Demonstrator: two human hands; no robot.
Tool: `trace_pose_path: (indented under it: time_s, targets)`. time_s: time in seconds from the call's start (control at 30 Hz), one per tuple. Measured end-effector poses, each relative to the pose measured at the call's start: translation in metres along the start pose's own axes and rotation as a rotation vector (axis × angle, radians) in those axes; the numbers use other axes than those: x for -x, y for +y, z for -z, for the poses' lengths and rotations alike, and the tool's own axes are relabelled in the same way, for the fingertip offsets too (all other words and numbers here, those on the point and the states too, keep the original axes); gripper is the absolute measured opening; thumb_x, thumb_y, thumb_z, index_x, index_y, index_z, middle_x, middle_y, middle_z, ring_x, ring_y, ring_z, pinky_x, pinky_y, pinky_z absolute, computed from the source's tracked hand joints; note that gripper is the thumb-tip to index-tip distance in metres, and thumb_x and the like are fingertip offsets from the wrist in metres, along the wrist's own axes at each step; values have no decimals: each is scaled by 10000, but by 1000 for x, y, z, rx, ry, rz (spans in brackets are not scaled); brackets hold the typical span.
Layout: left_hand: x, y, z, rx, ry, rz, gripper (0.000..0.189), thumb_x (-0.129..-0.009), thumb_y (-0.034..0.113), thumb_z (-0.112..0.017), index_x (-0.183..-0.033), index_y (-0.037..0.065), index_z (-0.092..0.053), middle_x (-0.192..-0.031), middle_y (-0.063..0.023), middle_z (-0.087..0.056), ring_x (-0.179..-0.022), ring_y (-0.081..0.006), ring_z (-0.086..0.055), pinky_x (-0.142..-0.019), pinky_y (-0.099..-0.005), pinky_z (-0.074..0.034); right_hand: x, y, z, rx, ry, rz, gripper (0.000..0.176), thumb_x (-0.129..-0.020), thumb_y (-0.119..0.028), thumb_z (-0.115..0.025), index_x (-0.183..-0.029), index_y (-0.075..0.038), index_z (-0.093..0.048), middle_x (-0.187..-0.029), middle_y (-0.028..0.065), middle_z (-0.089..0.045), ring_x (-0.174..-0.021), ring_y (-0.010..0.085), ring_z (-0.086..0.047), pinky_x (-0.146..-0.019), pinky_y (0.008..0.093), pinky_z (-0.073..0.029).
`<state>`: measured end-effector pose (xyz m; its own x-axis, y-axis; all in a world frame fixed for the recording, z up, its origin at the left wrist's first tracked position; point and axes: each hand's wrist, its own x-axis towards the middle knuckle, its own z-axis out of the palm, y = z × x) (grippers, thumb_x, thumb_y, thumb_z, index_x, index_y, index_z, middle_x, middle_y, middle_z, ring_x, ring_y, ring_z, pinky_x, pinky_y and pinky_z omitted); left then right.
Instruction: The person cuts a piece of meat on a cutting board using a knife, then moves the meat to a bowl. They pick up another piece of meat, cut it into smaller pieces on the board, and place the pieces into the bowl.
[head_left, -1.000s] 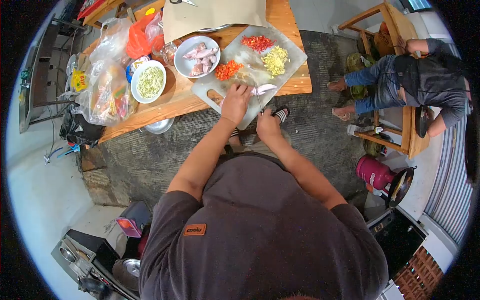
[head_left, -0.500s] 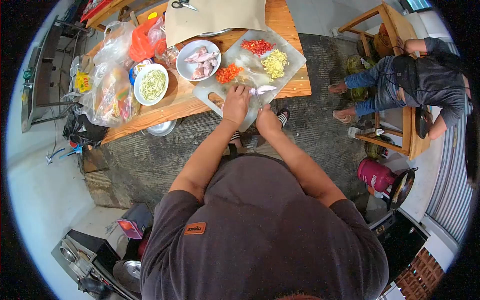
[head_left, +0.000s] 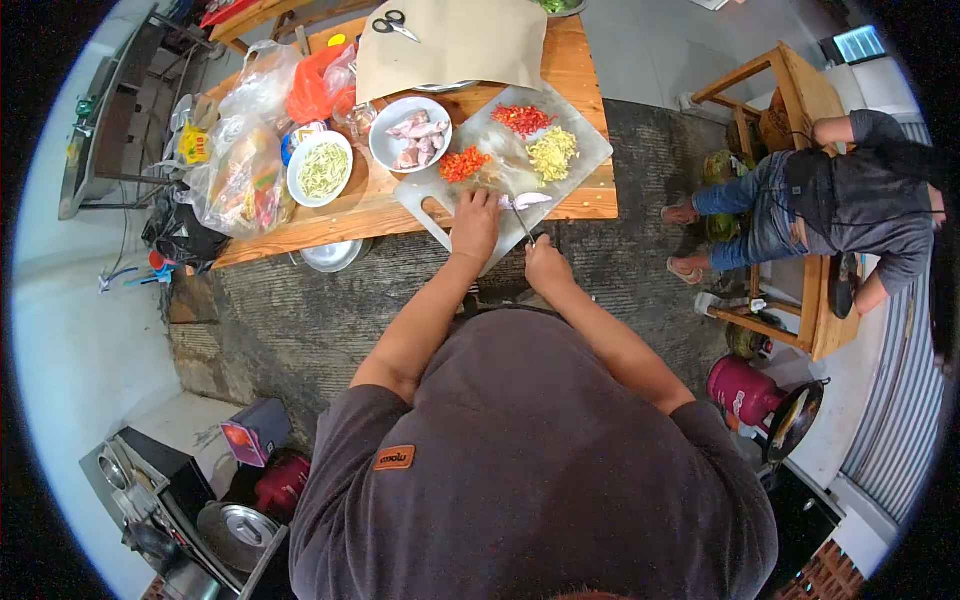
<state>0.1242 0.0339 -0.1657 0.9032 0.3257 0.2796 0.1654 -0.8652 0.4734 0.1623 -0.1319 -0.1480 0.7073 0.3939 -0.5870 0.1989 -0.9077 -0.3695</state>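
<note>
My right hand (head_left: 548, 268) is wrapped round the handle of a knife (head_left: 523, 224), whose thin blade points up and left over the near edge of the cutting board (head_left: 595, 150). My left hand (head_left: 476, 225) is closed, its fingertips pressed down on a purple-white shallot beside the blade; the fingers partly cover it. More pale purple shallot (head_left: 532, 201) lies just right of the knife. Farther up the board sit chopped red chili (head_left: 522, 120), chopped orange-red chili (head_left: 463, 164) and chopped yellowish pieces (head_left: 552, 154), perhaps garlic or ginger.
Left of the board stand a bowl of raw meat pieces (head_left: 410, 138) and a bowl of pale green shreds (head_left: 321, 170). Plastic bags (head_left: 238, 185) crowd the table's left end. Scissors (head_left: 396, 25) lie on brown paper (head_left: 450, 50). Another person (head_left: 850, 190) works at a bench on the right.
The view has shifted slightly, so the table sits a little differently in frame. The knife blade now slants more to the left beside my left fingertips. Both hands keep their grip.
</note>
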Motion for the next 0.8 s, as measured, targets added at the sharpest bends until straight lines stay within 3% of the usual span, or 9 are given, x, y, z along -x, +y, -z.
trace_pose_path:
  time_s: [0.07, 0.37, 0.5, 0.57, 0.67, 0.8]
  targets:
    - [1, 4, -1, -77, -68, 79, 273, -891, 158, -641, -1142, 49, -653, -1061, -118, -611, -1027, -335, -548, -868, -447, -478, -7, 15, -5, 61, 71, 90, 341, -1038, -292, -424, -1084, 43, -465, -890, 323, -678, -871, 505, -667, -799, 584, -514]
    - [1, 16, -5, -126, -35, 152, 256, -881, 165, -652, -1119, 73, -658, -1046, -125, -606, -1024, -344, -559, -829, -460, -491, -15, 45, 21, 44, -12, 276, 341, -1039, -287, -420, -1094, 46, -469, -924, 313, -681, -902, 501, -666, -815, 572, -513]
    - [1, 22, -10, -191, 4, 204, 236, -879, 208, -669, -1077, 79, -677, -1028, -123, -622, -991, -350, -571, -814, -462, -502, -17, 45, 37, 105, -81, 246, 356, -1042, -290, -411, -1125, 52, -469, -980, 317, -676, -945, 490, -660, -846, 566, -504]
    - [3, 24, -11, -225, 1, 219, 233, -877, 223, -669, -1074, 97, -678, -1032, -117, -622, -1003, -339, -576, -799, -463, -506, -15, 42, 47, 150, -189, 232, 420, -1043, -273, -412, -1249, 91, -447, -1091, 322, -667, -1031, 454, -663, -873, 540, -520]
    - [2, 29, -9, -224, -8, 249, 247, -870, 215, -672, -1086, 96, -673, -1051, -120, -617, -1019, -336, -576, -799, -471, -498, -23, 52, 46, 135, -136, 279, 382, -1041, -300, -407, -1152, 61, -471, -1007, 317, -671, -960, 490, -655, -861, 567, -497]
    - [0, 31, -10, -269, -15, 235, 251, -855, 222, -680, -1064, 84, -683, -1056, -119, -598, -1037, -324, -566, -841, -462, -473, -25, 53, 51, 139, -143, 295, 395, -1037, -309, -415, -1159, 63, -470, -997, 319, -672, -954, 490, -658, -861, 567, -498]
